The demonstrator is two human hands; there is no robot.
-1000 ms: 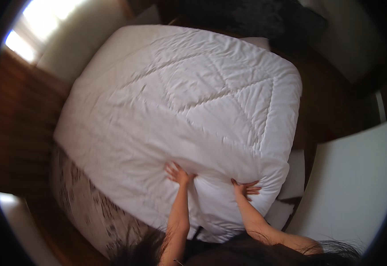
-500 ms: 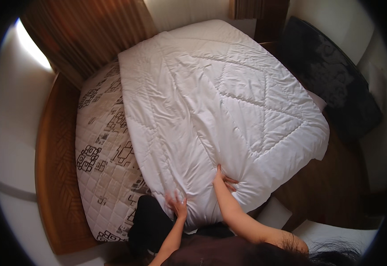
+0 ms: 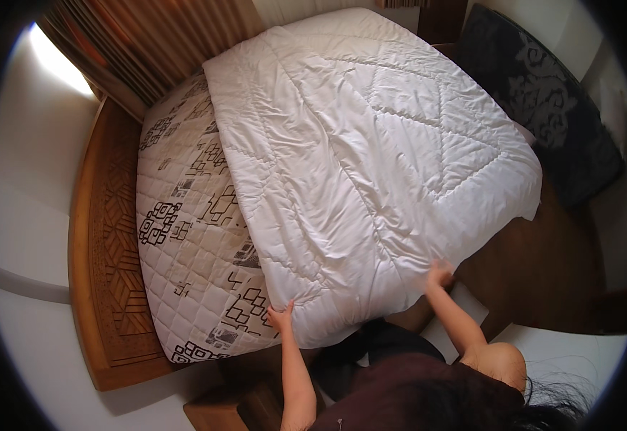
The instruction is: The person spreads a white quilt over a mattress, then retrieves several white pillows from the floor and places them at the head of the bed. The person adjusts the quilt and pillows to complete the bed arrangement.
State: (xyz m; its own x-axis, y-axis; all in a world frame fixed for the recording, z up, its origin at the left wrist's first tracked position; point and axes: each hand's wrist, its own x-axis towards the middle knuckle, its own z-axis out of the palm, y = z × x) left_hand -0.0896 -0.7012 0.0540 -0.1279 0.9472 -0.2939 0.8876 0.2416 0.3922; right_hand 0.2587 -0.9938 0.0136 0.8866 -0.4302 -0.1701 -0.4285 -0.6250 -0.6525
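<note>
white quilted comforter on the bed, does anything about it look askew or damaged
The white quilted comforter looks rumpled: long wrinkles run across it, and it leaves the pale mattress with black geometric patterns uncovered on the side by the carved brown wooden headboard. No tear or spill shows.
</note>
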